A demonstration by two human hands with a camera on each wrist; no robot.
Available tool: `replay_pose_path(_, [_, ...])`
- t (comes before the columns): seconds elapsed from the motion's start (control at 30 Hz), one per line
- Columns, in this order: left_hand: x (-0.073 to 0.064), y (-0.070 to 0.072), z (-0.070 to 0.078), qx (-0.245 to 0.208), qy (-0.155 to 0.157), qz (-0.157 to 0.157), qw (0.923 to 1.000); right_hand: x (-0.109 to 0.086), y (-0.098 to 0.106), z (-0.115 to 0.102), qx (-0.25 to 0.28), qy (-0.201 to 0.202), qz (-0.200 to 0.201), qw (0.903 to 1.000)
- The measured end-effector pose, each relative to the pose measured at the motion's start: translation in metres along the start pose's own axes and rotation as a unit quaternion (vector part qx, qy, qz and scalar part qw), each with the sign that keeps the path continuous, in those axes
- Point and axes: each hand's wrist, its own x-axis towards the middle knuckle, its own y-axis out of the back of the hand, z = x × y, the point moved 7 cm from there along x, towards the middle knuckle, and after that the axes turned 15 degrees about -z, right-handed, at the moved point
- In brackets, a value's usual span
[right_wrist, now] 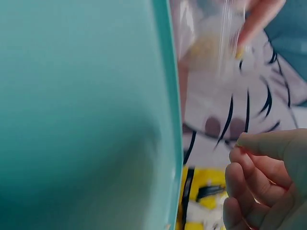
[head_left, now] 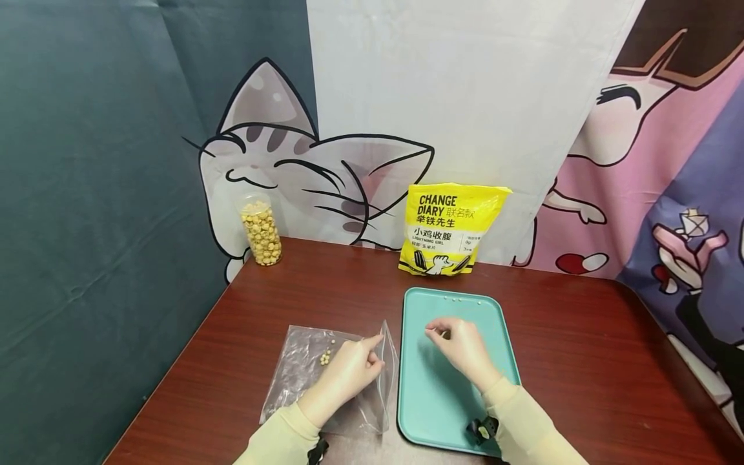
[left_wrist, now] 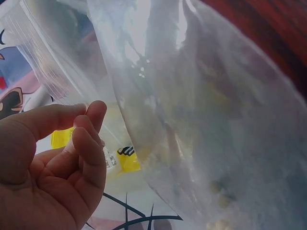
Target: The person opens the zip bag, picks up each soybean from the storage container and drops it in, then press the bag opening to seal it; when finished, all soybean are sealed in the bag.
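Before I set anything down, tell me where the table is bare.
The table lies bare right of the tray and between the jar and the plastic bag. Crowded: the middle, with the left hand at the bag and the right hand over the tray.

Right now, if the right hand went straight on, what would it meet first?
Probably the tray, near its left rim; the height of the right hand is unclear, so it might pass over and meet the clear bag.

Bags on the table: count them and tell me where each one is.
2: a clear zip bag left of the tray, and a yellow bag standing upright beyond the tray's far end. None seems hidden.
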Motion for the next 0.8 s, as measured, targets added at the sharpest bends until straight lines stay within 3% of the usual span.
replay_pose_path(0.23, [0.0,0.0,0.0,0.0,0.0,0.001,1.0,-0.011,-0.021,-0.041,0.003,0.089,-0.031,0.9956])
replay_pose_path(0.4, [0.0,-0.001,0.002,0.0,-0.007,0.003,1.0,-0.016,-0.028,-0.059,-0.012,0.14,-0.038,0.9894])
replay_pose_path(0.63, [0.001,-0.003,0.002,-0.006,-0.007,-0.011,0.9999,-0.016,-0.041,-0.068,-0.016,0.162,-0.078,0.9837])
replay_pose_path(0.8, [0.001,-0.004,0.003,-0.006,-0.009,-0.011,0.9999,-0.017,-0.042,-0.068,-0.008,0.162,-0.084,0.9832])
